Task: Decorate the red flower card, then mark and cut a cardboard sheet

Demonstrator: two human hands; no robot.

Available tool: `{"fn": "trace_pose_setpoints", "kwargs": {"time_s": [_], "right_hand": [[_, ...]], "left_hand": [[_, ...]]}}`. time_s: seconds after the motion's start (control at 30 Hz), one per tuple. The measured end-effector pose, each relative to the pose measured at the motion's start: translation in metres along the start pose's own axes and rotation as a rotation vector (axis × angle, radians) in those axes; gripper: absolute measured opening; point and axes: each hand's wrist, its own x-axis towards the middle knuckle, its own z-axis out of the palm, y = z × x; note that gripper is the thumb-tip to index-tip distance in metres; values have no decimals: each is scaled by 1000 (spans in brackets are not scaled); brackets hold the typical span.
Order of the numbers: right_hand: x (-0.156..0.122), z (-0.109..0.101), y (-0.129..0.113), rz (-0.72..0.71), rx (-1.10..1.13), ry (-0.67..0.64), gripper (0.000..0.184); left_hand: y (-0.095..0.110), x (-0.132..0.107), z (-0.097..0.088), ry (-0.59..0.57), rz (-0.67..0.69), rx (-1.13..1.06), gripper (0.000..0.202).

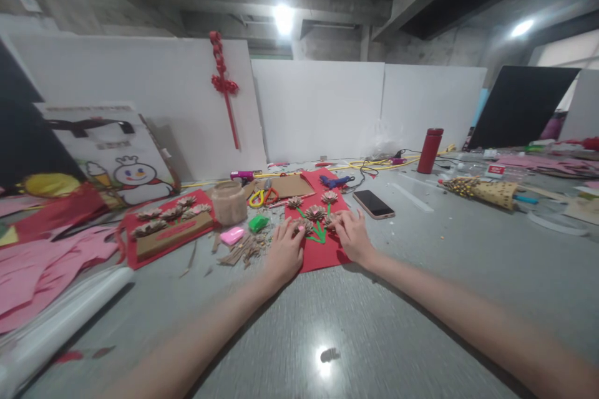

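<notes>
A red sheet lies in front of me, bearing several brown layered-petal flowers with green stems. My left hand rests at the sheet's left edge, its fingers closed over the lower left flower. On the other side, my right hand has its fingertips closed on the lower right flower, which they partly hide. Just left of my left hand are brown scraps, a green clay lump and a pink packet.
A jar, yellow-and-orange scissors and a second red flower piece sit to the left. Behind the sheet lies a blue tool. Rightward are a phone, a red bottle and a wrapped bouquet.
</notes>
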Motion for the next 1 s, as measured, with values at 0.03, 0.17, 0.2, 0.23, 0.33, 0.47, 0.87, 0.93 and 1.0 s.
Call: {"fn": "trace_pose_setpoints", "kwargs": {"time_s": [0.03,0.17,0.2,0.23,0.33,0.47,0.87,0.93,1.0], "right_hand": [[0,0,0,5,-7,8,23],[0,0,-2,1,-34,20,22],[0,-1,-2,2,-38,20,22],[0,-1,-2,3,-40,21,21],[1,-2,-2,7,-43,26,20],[0,-3,-4,-37,-45,-15,22],[-2,-3,-9,-202,-58,-153,23],[-2,-3,-9,-214,-58,-151,23],[-2,-2,-9,-229,-50,-157,23]], "left_hand": [[0,0,0,0,7,0,39],[-2,0,2,19,32,-11,38],[-2,0,2,22,35,-15,39],[-3,1,2,23,38,-17,39],[-3,1,2,23,37,-26,40],[-2,1,1,37,31,-39,41],[-2,3,-1,5,279,-101,26],[-2,4,-2,-7,265,-114,27],[0,4,-4,-37,255,-135,31]]}}
